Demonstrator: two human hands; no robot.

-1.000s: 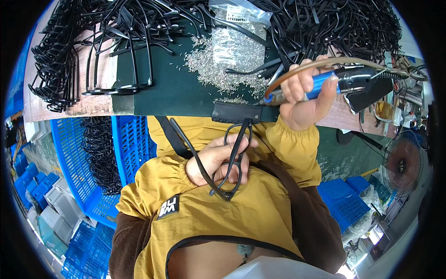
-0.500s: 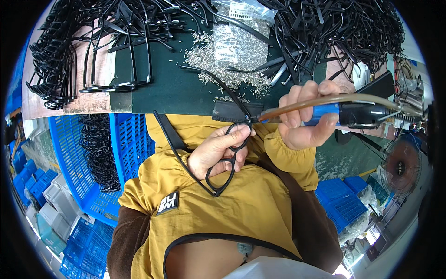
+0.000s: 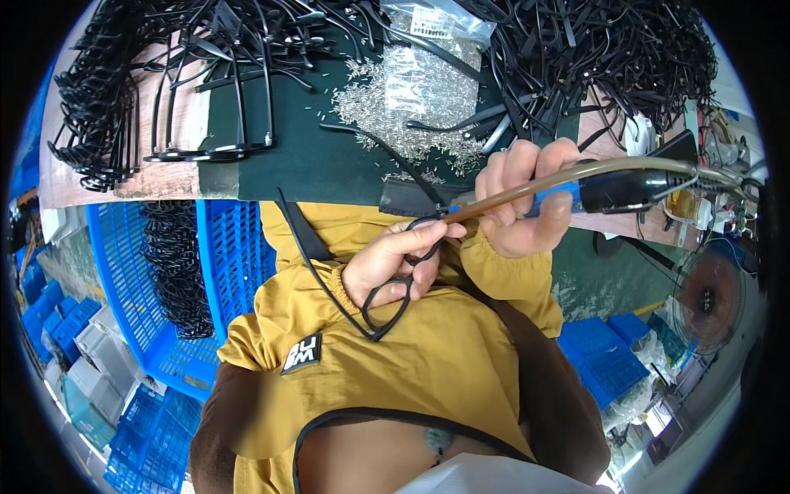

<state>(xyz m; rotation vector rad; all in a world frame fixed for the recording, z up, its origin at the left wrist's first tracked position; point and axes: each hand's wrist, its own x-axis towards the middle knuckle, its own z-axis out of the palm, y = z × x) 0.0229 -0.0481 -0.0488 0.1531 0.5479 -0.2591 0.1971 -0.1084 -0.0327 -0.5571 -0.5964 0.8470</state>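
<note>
My left hand [image 3: 385, 262] is closed around a black eyeglass frame [image 3: 376, 334], its fingers around the bridge and rims. One temple [image 3: 309, 262] runs up along my left sleeve; the other temple [image 3: 395, 155] reaches over the table edge. My right hand [image 3: 527, 202] grips a blue and black power screwdriver [image 3: 621, 196], lying nearly level. A tan tube [image 3: 592, 171] runs along the tool, and its end meets the hinge beside my left fingertips. Whether the driver tip touches a screw there is hidden.
Small silver screws [image 3: 366, 107] lie heaped beside a clear plastic bag [image 3: 428, 82] of them. Black temples [image 3: 609, 58] pile at the far right; glasses frames [image 3: 99, 107] stack at the left. Blue crates [image 3: 136, 288] stand left, below the table. A fan [image 3: 708, 296] is at the right.
My right hand and the screwdriver have moved slightly left, bringing the tube's end down onto the hinge. My left hand and the eyeglass frame have shifted only a little.
</note>
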